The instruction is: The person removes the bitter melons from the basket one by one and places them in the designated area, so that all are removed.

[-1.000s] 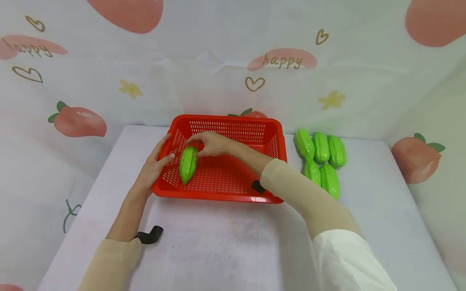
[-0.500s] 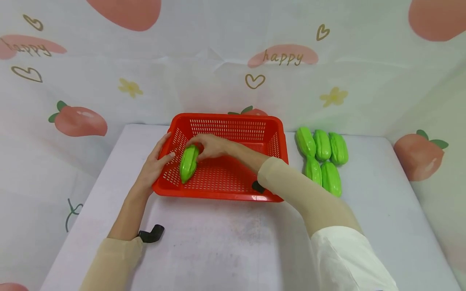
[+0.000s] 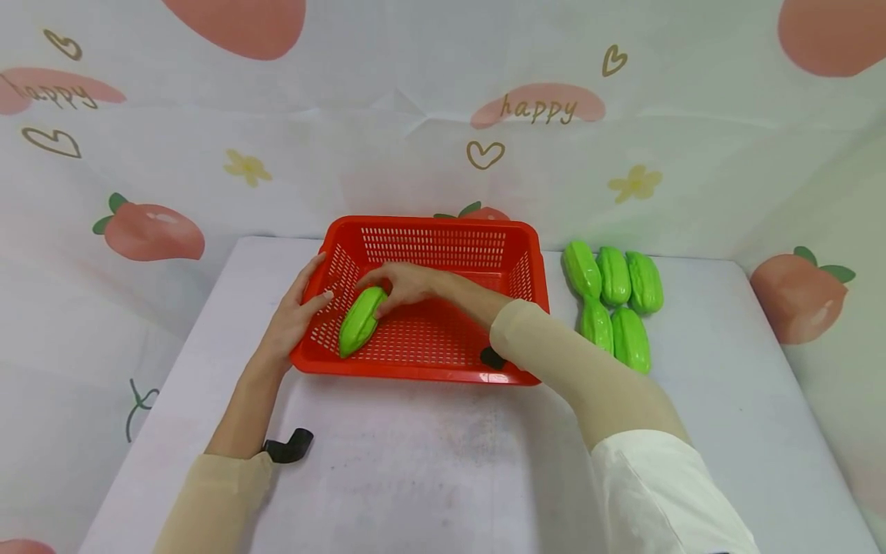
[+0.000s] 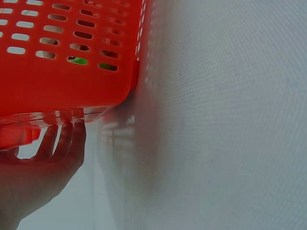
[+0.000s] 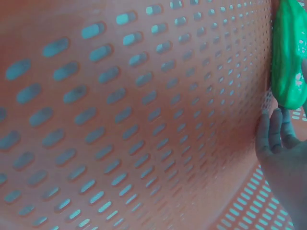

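A red plastic basket (image 3: 415, 375) with slotted walls stands at the back of the table. My left hand (image 3: 294, 319) holds its left rim, thumb over the edge and fingers along the outer wall; those fingers (image 4: 76, 143) show below the rim in the left wrist view. Inside the basket, my right hand (image 3: 408, 283) grips the upper end of a glossy green ridged star fruit (image 3: 360, 323) between thumb and fingers. The fruit lies slanted near the left wall, its pointed end toward the front. In the right wrist view the fingertips are at the end of the star fruit (image 5: 288, 57).
Several more green star fruits (image 3: 630, 335) lie in two rows on the white table (image 3: 415, 462), right of the basket. Black wrist-camera parts (image 3: 291, 446) show by the left wrist and near the right forearm. A printed cloth wall (image 3: 415, 100) rises directly behind the basket.
The held star fruit has turned from nearly upright in view to slanted, its upper end moving right. My right hand has shifted slightly toward me; the left hand stays on the rim.
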`<state>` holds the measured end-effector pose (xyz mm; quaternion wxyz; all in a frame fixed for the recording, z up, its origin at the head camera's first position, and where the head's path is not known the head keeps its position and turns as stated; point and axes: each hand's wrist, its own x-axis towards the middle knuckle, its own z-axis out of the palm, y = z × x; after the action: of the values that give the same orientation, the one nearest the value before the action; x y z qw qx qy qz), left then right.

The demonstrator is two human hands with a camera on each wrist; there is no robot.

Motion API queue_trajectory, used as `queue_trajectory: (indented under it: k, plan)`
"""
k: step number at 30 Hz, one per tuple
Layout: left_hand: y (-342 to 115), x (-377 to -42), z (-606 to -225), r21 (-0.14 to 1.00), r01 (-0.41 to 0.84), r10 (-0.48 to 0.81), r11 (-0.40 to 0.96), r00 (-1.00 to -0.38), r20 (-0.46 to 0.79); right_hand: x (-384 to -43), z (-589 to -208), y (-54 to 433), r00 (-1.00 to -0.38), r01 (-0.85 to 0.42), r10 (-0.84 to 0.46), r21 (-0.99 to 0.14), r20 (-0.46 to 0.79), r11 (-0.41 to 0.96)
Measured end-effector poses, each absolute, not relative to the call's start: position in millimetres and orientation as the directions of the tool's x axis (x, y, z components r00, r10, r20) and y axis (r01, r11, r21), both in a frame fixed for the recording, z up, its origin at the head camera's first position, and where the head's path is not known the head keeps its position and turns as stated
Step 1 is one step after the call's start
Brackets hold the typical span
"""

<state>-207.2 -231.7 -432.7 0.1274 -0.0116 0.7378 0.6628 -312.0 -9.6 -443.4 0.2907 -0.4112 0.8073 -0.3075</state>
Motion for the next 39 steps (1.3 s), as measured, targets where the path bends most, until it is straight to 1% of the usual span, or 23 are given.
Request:
queue_trajectory:
  k: [8,13,18,25,28,33,39]
  plan:
    - [-227.8,-207.8,-432.0,0.977,-0.18,0.155,0.111,-0.968,-0.195,-311.8,-443.6,-4.6,-0.475,-0.47,-0.838,-0.727,-0.269,0.501]
    - [-225.0,-209.6,-431.2,0.976,-0.179,0.154,0.128,-0.968,-0.197,-312.2,-438.5,-0.1,-0.486,-0.433,-0.823,-0.737,-0.294,0.519]
    - [-226.3,-207.6,-430.9,0.973,-0.18,0.142,0.147,-0.969,-0.201,-312.2,-433.2,-0.1,-0.482,-0.405,-0.824,-0.759,-0.297,0.51]
    - [-231.7,-202.5,-431.1,0.967,-0.176,0.127,0.186,-0.971,-0.201,-311.0,-428.9,-4.9,-0.453,-0.394,-0.845,-0.786,-0.284,0.476]
    - [-233.0,-202.0,-431.6,0.966,-0.18,0.132,0.188,-0.969,-0.206,-310.5,-424.6,-3.8,-0.453,-0.381,-0.845,-0.795,-0.285,0.472]
    - [-233.1,-202.6,-431.2,0.964,-0.184,0.128,0.19,-0.969,-0.21,-312.0,-413.6,3.0,-0.475,-0.366,-0.844,-0.817,-0.249,0.446]
    - [-231.5,-204.7,-430.0,0.966,-0.179,0.133,0.187,-0.97,-0.205,-312.2,-400.1,16.6,-0.526,-0.368,-0.825,-0.818,-0.209,0.442]
